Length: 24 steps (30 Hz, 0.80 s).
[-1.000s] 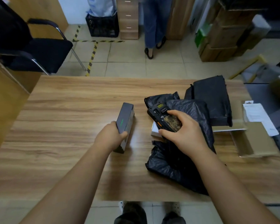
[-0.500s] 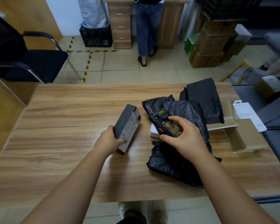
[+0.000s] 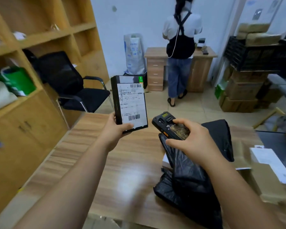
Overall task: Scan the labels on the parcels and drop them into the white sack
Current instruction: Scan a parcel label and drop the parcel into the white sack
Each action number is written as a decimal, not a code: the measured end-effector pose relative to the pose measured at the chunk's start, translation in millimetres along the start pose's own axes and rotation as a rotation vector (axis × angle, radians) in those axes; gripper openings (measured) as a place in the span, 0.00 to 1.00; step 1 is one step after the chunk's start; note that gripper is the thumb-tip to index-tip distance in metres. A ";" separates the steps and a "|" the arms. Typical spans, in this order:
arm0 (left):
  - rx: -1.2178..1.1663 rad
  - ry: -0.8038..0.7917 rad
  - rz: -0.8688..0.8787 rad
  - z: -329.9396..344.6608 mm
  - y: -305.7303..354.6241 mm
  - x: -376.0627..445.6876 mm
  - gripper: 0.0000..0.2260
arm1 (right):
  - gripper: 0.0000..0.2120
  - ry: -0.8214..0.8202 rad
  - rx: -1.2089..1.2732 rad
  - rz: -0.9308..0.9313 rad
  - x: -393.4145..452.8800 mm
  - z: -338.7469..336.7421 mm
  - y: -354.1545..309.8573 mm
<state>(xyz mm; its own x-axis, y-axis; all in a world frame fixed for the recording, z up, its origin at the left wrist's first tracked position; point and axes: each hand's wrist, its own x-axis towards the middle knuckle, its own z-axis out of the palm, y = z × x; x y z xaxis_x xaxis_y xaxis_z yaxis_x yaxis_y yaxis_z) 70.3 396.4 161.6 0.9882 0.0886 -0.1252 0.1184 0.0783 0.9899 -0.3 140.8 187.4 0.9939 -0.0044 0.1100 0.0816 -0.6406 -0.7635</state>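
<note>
My left hand [image 3: 116, 128] grips the lower end of a black box parcel [image 3: 130, 101], held upright above the wooden table [image 3: 92, 156] with its white barcode label facing me. My right hand [image 3: 191, 140] holds a black handheld scanner [image 3: 170, 126] just to the right of the box, its top end toward the label. Black plastic mailer bags [image 3: 188, 182] lie on the table under my right forearm, another black parcel [image 3: 221, 138] behind them. A white sack [image 3: 134, 54] stands by the far wall in a black crate.
A person [image 3: 180, 52] stands at a small desk at the back. A black office chair [image 3: 69, 83] sits left of the table, wooden shelving [image 3: 31, 47] beyond it. Cardboard boxes [image 3: 243, 90] stack at right; flat cardboard and papers [image 3: 269, 161] lie on the table's right side.
My left hand has lifted the black box off the table and turned it upright, label toward me. The scanner rose with my right hand. My view swung up and left.
</note>
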 end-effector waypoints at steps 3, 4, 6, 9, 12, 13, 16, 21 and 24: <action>0.117 0.083 0.108 -8.3 13.6 -13.1 0.24 | 0.30 -0.048 -0.020 -0.044 -4.0 -2.8 -16.5; 0.146 0.117 0.134 -12.5 17.3 -15.8 0.24 | 0.29 -0.071 -0.040 -0.057 -5.9 -3.2 -22.2; 0.177 0.162 0.171 -21.9 23.5 -19.5 0.25 | 0.29 -0.133 -0.094 -0.074 -10.0 -4.0 -31.5; 0.219 0.167 0.206 -33.0 31.1 -23.9 0.24 | 0.30 -0.222 -0.155 -0.075 -14.8 -3.6 -40.1; 0.253 0.162 0.232 -41.1 33.5 -26.2 0.24 | 0.31 -0.263 -0.182 -0.064 -15.8 -0.7 -47.0; 0.255 0.167 0.240 -44.1 33.5 -26.0 0.24 | 0.31 -0.269 -0.185 -0.059 -15.1 0.8 -49.3; 0.264 0.190 0.249 -56.0 34.4 -24.8 0.23 | 0.30 -0.296 -0.193 -0.049 -13.3 6.9 -57.4; 0.258 0.193 0.264 -80.8 37.8 -15.0 0.23 | 0.31 -0.288 -0.192 -0.047 -6.9 26.1 -75.2; 0.243 0.189 0.248 -98.7 41.6 -1.7 0.22 | 0.31 -0.259 -0.186 -0.054 -2.5 38.4 -89.4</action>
<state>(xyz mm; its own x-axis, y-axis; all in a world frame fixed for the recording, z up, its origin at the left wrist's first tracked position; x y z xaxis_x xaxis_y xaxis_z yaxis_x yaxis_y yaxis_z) 63.9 497.6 196.4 0.9570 0.2580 0.1324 -0.0801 -0.2036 0.9758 -7.3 227.5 231.0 0.9763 0.2134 -0.0368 0.1433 -0.7641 -0.6290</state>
